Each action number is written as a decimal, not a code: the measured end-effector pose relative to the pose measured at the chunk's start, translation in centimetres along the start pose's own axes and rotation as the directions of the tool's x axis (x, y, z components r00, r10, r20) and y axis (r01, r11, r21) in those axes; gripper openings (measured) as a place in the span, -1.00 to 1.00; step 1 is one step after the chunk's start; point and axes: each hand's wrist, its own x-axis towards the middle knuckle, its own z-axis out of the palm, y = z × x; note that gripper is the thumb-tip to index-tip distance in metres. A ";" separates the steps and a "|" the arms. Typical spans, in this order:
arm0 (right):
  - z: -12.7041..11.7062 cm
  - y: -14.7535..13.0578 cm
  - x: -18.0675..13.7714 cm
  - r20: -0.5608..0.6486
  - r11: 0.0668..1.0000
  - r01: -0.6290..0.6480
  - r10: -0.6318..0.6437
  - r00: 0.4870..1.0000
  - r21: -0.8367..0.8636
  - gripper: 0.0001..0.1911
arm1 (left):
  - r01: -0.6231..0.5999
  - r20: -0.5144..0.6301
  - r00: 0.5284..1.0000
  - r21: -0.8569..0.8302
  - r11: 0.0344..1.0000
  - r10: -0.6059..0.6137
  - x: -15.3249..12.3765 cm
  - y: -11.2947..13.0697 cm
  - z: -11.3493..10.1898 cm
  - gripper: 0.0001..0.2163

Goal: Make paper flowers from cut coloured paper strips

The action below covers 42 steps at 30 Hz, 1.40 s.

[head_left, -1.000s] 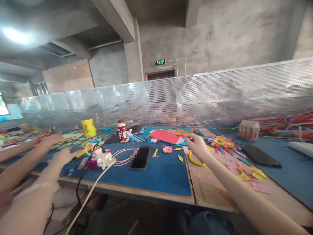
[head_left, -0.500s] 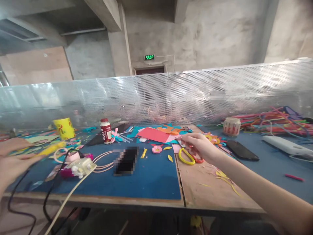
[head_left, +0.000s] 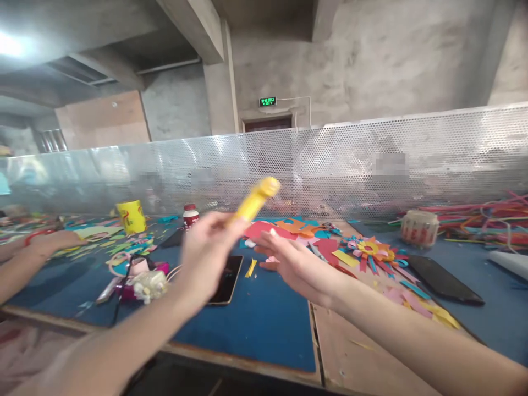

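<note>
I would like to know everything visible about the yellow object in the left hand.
The yellow object is long and narrow, with a rounded, paler end, and looks like plastic. The left hand grips and hides its lower part. It is held in the air above the blue tabletop, tilted, with its free end pointing up and to the right. Blur hides finer details.

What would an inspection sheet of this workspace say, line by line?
Surface: blue covering beside bare wood.
Job's things: yellow tool, blurred; red sheet; paper flower.
Clutter: paper scraps, yellow container, bottle, jar, dark phone at right.
Left hand: grips the yellow tool.
Right hand: fingers apart near the red sheet, nothing visibly held; contact unclear.
Cables: black cable beside a pale adapter.
Surroundings: perforated screen, green exit sign, another person's hand at left.
</note>
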 end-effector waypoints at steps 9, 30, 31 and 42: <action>-5.0 -0.8 -3.1 -0.322 0.926 -0.240 0.332 0.887 0.292 -0.90 | -0.061 0.589 0.807 0.024 0.998 0.035 -2.7 -6.4 7.2 -0.73; -8.6 0.8 -6.8 -0.331 0.587 -0.435 0.282 0.900 -0.683 -0.79 | 0.033 0.577 0.761 0.421 0.907 -0.296 4.4 -17.3 8.0 -0.89; -8.6 1.1 -6.7 -0.345 0.534 -0.419 0.239 0.908 -0.734 -0.81 | 0.060 0.576 0.765 0.381 0.923 -0.287 4.4 -17.1 8.0 -0.90; -9.1 4.0 -7.8 0.234 -0.118 0.213 -0.218 0.947 -0.970 -0.51 | 0.192 0.685 0.653 0.262 0.946 -0.323 2.2 -12.5 7.4 -0.84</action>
